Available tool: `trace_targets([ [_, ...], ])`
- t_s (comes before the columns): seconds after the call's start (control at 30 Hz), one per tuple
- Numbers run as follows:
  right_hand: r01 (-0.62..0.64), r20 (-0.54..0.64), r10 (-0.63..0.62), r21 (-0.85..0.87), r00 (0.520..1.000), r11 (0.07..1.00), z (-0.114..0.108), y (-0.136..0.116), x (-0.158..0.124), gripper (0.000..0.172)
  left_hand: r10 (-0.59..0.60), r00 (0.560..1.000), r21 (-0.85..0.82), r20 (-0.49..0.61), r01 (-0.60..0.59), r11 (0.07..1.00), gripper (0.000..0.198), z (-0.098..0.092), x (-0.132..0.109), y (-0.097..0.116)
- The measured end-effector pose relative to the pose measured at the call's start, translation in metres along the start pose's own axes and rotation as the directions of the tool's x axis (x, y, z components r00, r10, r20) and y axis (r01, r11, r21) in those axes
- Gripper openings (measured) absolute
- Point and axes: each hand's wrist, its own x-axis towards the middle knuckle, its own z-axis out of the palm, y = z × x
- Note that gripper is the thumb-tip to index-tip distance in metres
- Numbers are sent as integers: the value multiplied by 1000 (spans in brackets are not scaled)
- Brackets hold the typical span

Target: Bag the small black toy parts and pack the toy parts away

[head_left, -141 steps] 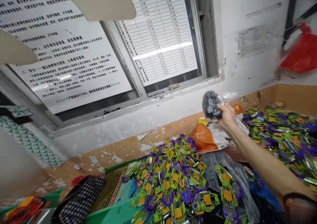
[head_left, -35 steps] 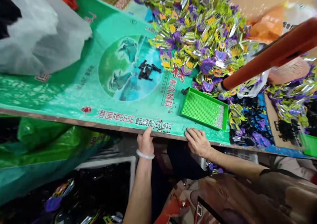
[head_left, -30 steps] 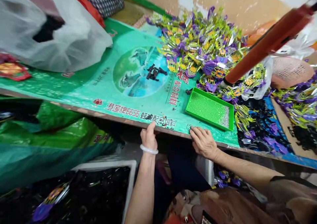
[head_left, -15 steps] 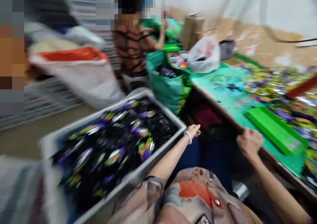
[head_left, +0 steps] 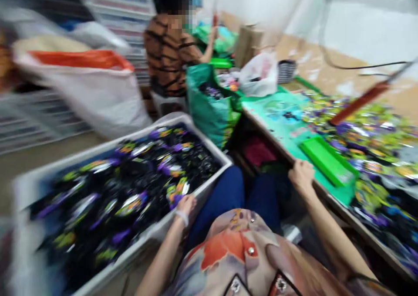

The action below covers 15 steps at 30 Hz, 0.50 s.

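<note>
The left hand has moved to the white, rectangular crate.

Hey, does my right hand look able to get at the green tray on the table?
Probably yes: the right hand is at the table edge, close to the green tray, and nothing visible seems to block the way between them.

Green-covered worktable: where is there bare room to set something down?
The green-covered worktable looks bare between the small black pieces, the near edge and the bright green rectangular tray. It is crowded behind the tray by heaped yellow-green and purple pieces, and at the far end by the white plastic bag.
</note>
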Motion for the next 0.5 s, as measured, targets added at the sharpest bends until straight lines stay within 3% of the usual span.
trace_targets([
  [0.13,-42,114,36,43,993,998,-5,-1,17,42,63,995,160,76,-74,984,26,22,35,7],
  [0.23,-41,230,17,98,973,994,-11,6,29,39,147,979,341,141,-187,921,30,43,58,12],
  [0.3,-1,246,-30,122,969,993,-19,5,46,36,242,958,511,154,-287,810,35,51,70,14],
  [0.4,48,175,-70,127,982,991,-30,-1,94,36,421,893,711,158,-399,579,43,58,88,16],
  [0.5,55,132,-69,109,989,993,-30,-1,155,41,483,859,818,170,-396,417,47,62,103,13],
])
